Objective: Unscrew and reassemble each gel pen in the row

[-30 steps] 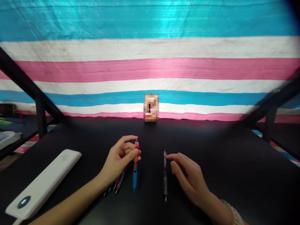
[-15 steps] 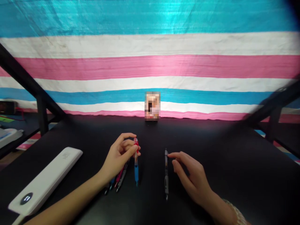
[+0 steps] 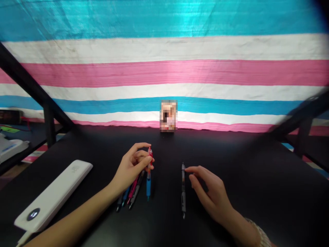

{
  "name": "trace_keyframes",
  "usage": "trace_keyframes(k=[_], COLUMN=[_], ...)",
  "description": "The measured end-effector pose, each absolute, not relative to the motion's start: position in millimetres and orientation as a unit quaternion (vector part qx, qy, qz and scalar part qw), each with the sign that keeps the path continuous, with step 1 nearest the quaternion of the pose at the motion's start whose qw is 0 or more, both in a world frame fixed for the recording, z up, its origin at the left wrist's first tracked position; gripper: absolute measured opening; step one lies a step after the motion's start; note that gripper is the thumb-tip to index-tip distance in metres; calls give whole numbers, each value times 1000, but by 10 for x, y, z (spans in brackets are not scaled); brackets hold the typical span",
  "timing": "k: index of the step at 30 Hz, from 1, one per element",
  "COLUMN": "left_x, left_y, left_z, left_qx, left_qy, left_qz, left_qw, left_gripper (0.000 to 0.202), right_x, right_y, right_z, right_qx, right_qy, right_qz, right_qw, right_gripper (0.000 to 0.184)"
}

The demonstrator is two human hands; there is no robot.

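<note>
My left hand (image 3: 137,163) is closed on a pen (image 3: 148,187), pinching its red upper end between thumb and fingers. The blue lower half of this pen hangs below the fingers, pointing toward me. Partly under that hand lie several pens (image 3: 136,193), side by side, among them grey, pink and blue ones; their far ends are hidden. A grey pen with a clear section (image 3: 183,192) lies alone on the right. Beside its far end is my right hand (image 3: 209,188), open, thumb and index finger apart. Its index fingertip is at the pen's edge; contact is hard to tell.
A white power bank (image 3: 55,195) with a cable lies at the left of the black table (image 3: 244,164). A small pixelated picture (image 3: 168,116) stands at the back edge, before a striped sheet (image 3: 231,72). Black frame bars (image 3: 50,118) rise at both sides.
My left hand has moved slightly up and away with the red-and-blue pen, uncovering a bit more of the pens beneath. My right hand stays almost still. The whole view has shifted slightly.
</note>
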State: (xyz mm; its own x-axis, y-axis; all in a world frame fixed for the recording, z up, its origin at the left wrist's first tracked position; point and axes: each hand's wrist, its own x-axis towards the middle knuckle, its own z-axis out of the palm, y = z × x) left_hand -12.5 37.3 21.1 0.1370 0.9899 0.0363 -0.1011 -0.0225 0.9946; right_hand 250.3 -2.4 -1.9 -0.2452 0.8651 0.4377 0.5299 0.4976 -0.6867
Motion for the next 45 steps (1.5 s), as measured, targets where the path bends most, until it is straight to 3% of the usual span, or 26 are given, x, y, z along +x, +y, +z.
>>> trace_keyframes(k=[18, 34, 38, 41, 45], left_x=[-136, -193, -15, 165, 291], left_y=[490, 609, 403, 165, -6], left_z=[164, 59, 38, -13, -60], left_qx=[608, 806, 853, 943, 968], left_qy=[454, 480, 419, 262, 174], left_qz=[416, 286, 257, 173, 172], left_qw=[502, 194, 176, 114, 60], left_gripper=[27, 30, 48, 62, 46], right_x=[2514, 2520, 2525, 2525, 2522], right_y=[-19, 8, 11, 11, 6], right_z=[6, -8, 14, 29, 13], right_qx=[-464, -468, -473, -474, -475], right_qy=[-770, -766, -757, -749, -747], right_qz=[178, 169, 172, 175, 178], right_qw=[401, 408, 417, 428, 429], right_gripper=[17, 16, 17, 17, 17])
